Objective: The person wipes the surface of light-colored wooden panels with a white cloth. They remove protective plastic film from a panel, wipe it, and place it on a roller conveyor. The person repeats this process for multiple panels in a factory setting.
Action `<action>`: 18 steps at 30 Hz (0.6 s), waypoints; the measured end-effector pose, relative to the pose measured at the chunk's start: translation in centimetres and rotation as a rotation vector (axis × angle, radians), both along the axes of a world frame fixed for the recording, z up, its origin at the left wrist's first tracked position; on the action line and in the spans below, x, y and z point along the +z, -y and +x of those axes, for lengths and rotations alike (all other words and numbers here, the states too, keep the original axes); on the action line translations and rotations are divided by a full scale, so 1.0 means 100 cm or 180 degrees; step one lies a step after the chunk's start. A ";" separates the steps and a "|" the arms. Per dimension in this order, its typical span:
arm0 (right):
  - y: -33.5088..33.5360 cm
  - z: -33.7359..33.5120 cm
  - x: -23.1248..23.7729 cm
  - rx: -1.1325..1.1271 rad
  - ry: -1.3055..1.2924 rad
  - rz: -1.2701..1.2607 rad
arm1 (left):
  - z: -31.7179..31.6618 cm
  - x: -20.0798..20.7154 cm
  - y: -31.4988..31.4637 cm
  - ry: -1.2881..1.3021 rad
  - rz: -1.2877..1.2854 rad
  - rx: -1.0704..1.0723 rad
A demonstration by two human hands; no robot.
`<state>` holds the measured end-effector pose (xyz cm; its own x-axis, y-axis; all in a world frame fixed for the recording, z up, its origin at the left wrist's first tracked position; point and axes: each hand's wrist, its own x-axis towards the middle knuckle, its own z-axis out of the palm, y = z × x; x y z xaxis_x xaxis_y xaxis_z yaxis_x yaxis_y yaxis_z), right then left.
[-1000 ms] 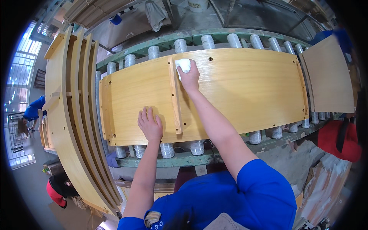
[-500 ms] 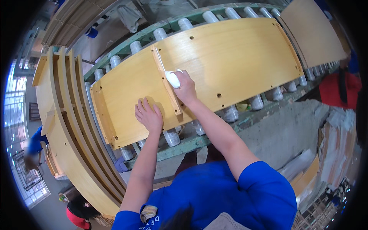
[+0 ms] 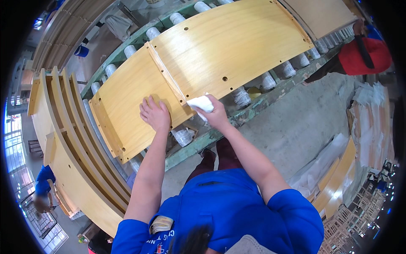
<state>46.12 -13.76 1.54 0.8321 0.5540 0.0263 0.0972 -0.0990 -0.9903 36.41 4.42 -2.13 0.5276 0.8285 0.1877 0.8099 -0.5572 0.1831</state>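
Note:
A long, varnished wooden panel point(image 3: 237, 46) with a crosswise batten point(image 3: 165, 70) and several small holes lies on the roller conveyor. My left hand point(image 3: 155, 113) rests flat on the panel, left of the batten, with its fingers spread. In my right hand point(image 3: 218, 113) is a bunched white cloth point(image 3: 200, 104), gripped at the panel's near edge by the batten's near end. Part of the cloth hangs below the fingers. A thin pale line runs along the batten's right side.
Plastic-wrapped rollers point(image 3: 242, 96) and a green conveyor frame point(image 3: 186, 153) support the panel. Curved wooden boards point(image 3: 69, 165) are stacked at left. A cardboard sheet point(image 3: 317, 17) lies beyond the panel's right end. A person in red point(image 3: 366, 55) stands at far right; another in blue point(image 3: 44, 180) is at left.
My right hand has drawn the cloth along the batten toward me, to the panel's near edge. My left hand stays flat on the panel. The whole view has shifted.

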 end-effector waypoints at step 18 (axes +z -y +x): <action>-0.213 0.161 -0.018 -0.0074 0.0413 0.0043 | 0.005 0.011 -0.003 -0.0178 -0.0033 0.0118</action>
